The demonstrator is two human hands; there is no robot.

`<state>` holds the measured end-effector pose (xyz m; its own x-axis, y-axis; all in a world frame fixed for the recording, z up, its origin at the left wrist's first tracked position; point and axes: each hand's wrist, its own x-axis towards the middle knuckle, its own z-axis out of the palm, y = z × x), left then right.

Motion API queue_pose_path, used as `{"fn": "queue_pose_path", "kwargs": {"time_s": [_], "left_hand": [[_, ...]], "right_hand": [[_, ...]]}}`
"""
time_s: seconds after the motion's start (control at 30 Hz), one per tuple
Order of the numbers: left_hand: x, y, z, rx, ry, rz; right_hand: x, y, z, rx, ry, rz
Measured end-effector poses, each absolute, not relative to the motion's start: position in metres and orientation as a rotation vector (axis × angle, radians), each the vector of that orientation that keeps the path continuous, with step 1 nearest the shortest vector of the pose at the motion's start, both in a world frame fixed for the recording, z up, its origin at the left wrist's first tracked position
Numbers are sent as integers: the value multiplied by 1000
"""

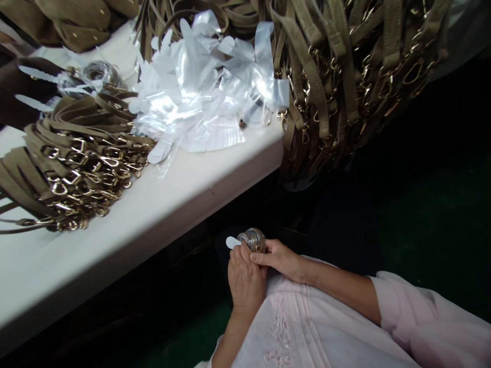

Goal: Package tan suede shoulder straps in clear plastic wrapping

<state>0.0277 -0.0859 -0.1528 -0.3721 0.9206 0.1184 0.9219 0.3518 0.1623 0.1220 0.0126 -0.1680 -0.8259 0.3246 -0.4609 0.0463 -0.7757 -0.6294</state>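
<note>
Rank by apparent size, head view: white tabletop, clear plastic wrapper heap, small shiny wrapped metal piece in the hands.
1. white tabletop
2. clear plastic wrapper heap
3. small shiny wrapped metal piece, plainly smallest even though it is close to the camera

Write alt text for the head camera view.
The left hand and right hand hold a small plastic-wrapped coiled strap over the lap beside a white table. On it lie olive straps with gold clasps and a pile of clear plastic sleeves.
</note>
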Motion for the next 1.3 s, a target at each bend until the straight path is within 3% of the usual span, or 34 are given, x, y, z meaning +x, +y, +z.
{"fn": "queue_pose_path", "kwargs": {"time_s": [0.1, 0.23, 0.37, 0.73, 0.8, 1.0, 1.2, 1.3], "left_hand": [[28, -88, -153, -1794, -2564, -417], [25, -100, -146, -1734, -2708, -873], [16, -110, -138, -1164, -3041, -1447], [-13, -90, -137, -357, -3143, -2140], [-17, -91, -137, -459, -3229, -2050], [-27, -93, -134, -953, -3307, -1112], [-26, -97, -131, -775, -3258, -1544], [-11, -100, -124, -869, -3019, -1402]], "right_hand": [[120, 11, -172, -863, -868, 2686], [119, 14, -173, -852, -738, 2756], [117, 15, -175, -857, -744, 2776], [112, 10, -175, -803, -776, 2810], [112, 10, -176, -783, -751, 2827], [111, 8, -179, -804, -709, 2843], [110, 9, -178, -781, -705, 2856], [108, 9, -178, -794, -665, 2867]]}}
